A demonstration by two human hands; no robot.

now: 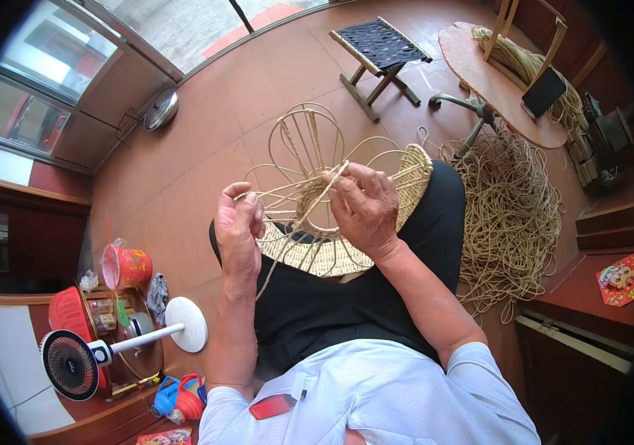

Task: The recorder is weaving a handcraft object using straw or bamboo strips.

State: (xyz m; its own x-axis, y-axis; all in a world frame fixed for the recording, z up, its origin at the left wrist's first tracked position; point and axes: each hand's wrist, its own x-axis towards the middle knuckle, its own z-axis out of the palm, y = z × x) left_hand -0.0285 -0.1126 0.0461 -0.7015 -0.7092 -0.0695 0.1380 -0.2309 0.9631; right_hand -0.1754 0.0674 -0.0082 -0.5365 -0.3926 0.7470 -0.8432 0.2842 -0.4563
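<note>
Across my lap rests a partly woven piece of straw-coloured cord on a wire frame; its closely woven curved band (312,256) lies over my thighs. Bare wire loops (341,132) fan out from it away from me, some with cord wound on them. My left hand (240,226), at the left side of the frame, pinches a thin cord strand between thumb and fingers. To the right, my right hand (365,208) grips a thicker twisted cord (322,195) that slants down leftward over the frame's middle. The right fingertips are partly hidden.
A big heap of loose cord (513,215) lies on the floor at my right. Beyond it is a round board (472,70) with coiled cord. A folding stool (381,46) stands ahead. At left are a white fan (187,324) and a metal lid (161,110).
</note>
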